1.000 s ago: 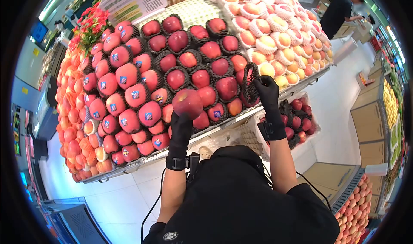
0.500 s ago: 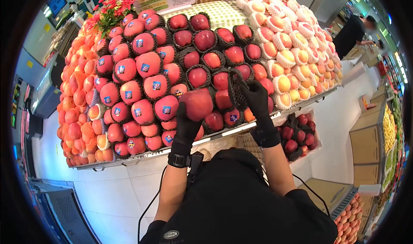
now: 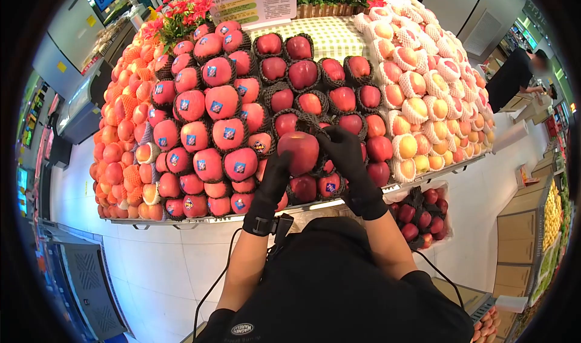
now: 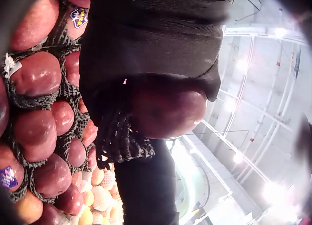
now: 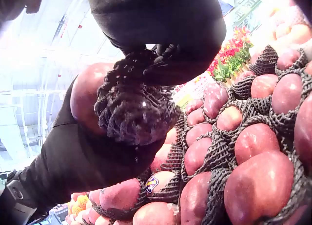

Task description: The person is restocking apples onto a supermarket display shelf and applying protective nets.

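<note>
Red apple point(image 3: 300, 154): one, centre of the head view, in the left hand.
Left hand point(image 3: 274, 178): black glove, fingers curled round the red apple.
Right hand point(image 3: 347, 156): black glove, just right of the apple, pinching the foam net.
Foam net point(image 5: 136, 113): black mesh, centre of the right wrist view, at the apple's end; how far it covers the fruit cannot be told.
Stickered apples point(image 3: 219, 102): red, black-netted, stacked left of centre.
Pale fruit point(image 3: 416, 109): white-netted, upper right.
Sign point(image 3: 251, 4): top centre, beside red flowers point(image 3: 184, 10).
</note>
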Demonstrator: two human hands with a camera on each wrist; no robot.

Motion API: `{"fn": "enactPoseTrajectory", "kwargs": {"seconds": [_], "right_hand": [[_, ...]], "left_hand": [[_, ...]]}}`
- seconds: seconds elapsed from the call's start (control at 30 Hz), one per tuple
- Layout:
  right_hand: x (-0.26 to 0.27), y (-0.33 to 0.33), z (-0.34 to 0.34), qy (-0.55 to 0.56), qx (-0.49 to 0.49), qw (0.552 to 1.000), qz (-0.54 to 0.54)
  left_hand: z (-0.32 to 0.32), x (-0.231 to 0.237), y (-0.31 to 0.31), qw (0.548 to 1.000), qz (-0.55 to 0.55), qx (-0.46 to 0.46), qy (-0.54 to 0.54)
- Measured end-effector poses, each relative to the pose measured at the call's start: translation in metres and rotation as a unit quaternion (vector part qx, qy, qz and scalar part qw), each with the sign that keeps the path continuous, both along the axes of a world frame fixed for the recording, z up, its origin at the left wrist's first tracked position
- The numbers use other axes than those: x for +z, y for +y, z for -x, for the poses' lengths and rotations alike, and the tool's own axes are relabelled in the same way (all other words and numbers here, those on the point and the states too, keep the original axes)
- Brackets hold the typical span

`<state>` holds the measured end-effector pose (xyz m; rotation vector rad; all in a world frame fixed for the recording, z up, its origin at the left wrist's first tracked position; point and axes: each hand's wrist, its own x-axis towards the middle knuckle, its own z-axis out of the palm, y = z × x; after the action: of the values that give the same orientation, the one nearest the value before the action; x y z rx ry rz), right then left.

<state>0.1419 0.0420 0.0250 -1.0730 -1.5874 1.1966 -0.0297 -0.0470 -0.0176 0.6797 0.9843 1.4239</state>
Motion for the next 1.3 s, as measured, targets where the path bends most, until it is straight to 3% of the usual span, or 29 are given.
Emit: {"fn": "enactPoseTrajectory", "kwargs": {"seconds": [0.13, 0.23, 0.33, 0.43, 0.53, 0.73, 0.93, 1.03, 1.23, 1.3], "right_hand": [[0.008, 0.012, -0.007, 0.018, -0.002, 1.0, -0.003], [0.017, 0.01, -0.008, 0.087, 0.039, 0.995, 0.04], [0.006, 0.016, -0.008, 0.091, 0.068, 0.993, 0.031], [0.011, 0.017, -0.013, 0.124, 0.095, 0.978, 0.138], [-0.004, 0.023, -0.014, 0.094, 0.111, 0.987, 0.069], [-0.005, 0.03, -0.023, 0.114, 0.086, 0.988, 0.063], [-0.009, 0.032, -0.023, 0.184, 0.063, 0.979, 0.069], [-0.002, 0.034, -0.022, 0.14, 0.045, 0.989, 0.0], [0.001, 0.04, -0.025, 0.148, 0.105, 0.983, 0.009], [0.012, 0.033, -0.024, 0.159, 0.121, 0.98, 0.012]], "left_hand": [[-0.006, 0.024, 0.01, 0.991, -0.043, 0.045, 0.115], [-0.015, 0.027, 0.023, 0.988, -0.042, 0.09, 0.115], [-0.024, 0.038, 0.03, 0.977, -0.046, 0.097, 0.184], [-0.03, 0.037, 0.035, 0.98, -0.017, 0.086, 0.181], [-0.032, 0.044, 0.039, 0.966, -0.041, 0.051, 0.25], [-0.036, 0.044, 0.044, 0.927, -0.076, 0.057, 0.363], [-0.043, 0.037, 0.044, 0.905, -0.115, 0.154, 0.38], [-0.039, 0.033, 0.042, 0.92, -0.138, 0.145, 0.338], [-0.023, 0.022, 0.053, 0.956, -0.113, 0.193, 0.188], [-0.02, 0.023, 0.049, 0.99, -0.077, 0.101, 0.062]]}}
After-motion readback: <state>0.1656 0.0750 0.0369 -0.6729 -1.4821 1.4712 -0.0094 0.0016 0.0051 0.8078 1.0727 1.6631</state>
